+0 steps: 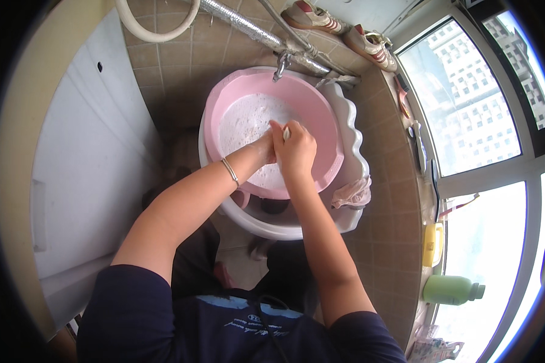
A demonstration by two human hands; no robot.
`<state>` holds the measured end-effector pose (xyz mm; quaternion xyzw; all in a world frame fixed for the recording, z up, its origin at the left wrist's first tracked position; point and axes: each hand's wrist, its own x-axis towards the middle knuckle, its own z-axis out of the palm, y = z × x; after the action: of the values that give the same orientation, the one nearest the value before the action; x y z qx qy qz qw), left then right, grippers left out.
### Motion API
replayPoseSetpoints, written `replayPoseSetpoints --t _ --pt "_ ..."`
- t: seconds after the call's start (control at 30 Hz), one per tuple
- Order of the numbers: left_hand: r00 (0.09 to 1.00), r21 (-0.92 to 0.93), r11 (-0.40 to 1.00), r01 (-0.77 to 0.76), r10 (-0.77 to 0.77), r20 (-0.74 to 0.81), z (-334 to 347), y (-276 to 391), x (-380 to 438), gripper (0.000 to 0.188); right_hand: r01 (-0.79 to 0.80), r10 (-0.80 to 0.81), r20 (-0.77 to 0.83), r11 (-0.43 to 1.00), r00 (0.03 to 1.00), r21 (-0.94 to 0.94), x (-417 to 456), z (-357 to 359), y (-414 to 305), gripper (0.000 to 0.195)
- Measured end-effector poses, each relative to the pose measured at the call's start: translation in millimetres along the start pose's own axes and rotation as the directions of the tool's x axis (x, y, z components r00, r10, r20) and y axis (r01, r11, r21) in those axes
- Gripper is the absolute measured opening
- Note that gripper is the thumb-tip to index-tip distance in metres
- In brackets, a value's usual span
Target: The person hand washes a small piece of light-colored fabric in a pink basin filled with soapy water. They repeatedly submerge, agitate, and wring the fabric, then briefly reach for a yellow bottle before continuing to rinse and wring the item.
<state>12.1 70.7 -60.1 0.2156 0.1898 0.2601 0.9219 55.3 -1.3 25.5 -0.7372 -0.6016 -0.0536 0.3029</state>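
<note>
A pink plastic basin (pixel 331 136) stands tilted in a white washbasin (pixel 272 231), with foamy, cloudy water (pixel 250 118) inside. Over the water my left hand (pixel 268 146), with a silver bangle (pixel 230 172) on its forearm, meets my right hand (pixel 296 147). My right hand is closed around a small white object (pixel 286 133), of which only an end shows; what it is I cannot tell. Most of my left hand's fingers are hidden behind the right one, so whether they grip anything is unclear. A metal tap (pixel 281 66) juts out above the basin's far rim.
A pale pink cloth (pixel 353 193) lies on the washbasin's right edge. Sneakers (pixel 370 47), a brush (pixel 402 95), a yellow container (pixel 433 245) and a green bottle (pixel 452 289) line the tiled ledge by the window. At left stands a large white panel (pixel 91 159).
</note>
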Motion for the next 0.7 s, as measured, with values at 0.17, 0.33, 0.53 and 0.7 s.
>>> replayPoseSetpoints --t 0.17,0.33,0.53,0.7 --pt "0.959 -0.016 0.97 0.243 -0.243 -0.144 2.8 -11.7 7.6 0.03 -0.252 0.285 0.189 0.951 0.94 -0.177 26.1 14.7 35.9 0.042" --pt "0.976 0.004 0.986 0.167 -0.165 -0.145 14.2 -9.9 3.2 0.025 -0.325 0.356 0.214 0.931 0.91 -0.166 22.2 14.4 54.4 0.04" --pt "0.927 -0.009 0.975 0.22 -0.212 -0.308 35.6 3.4 -9.5 0.023 -0.238 0.241 0.159 0.971 0.958 -0.036 3.9 -4.2 13.5 0.042" --pt "0.992 0.047 0.993 0.107 -0.104 -0.069 -2.3 -7.0 4.6 0.028 -0.399 0.394 0.167 0.917 0.904 -0.005 24.1 12.4 35.1 0.039"
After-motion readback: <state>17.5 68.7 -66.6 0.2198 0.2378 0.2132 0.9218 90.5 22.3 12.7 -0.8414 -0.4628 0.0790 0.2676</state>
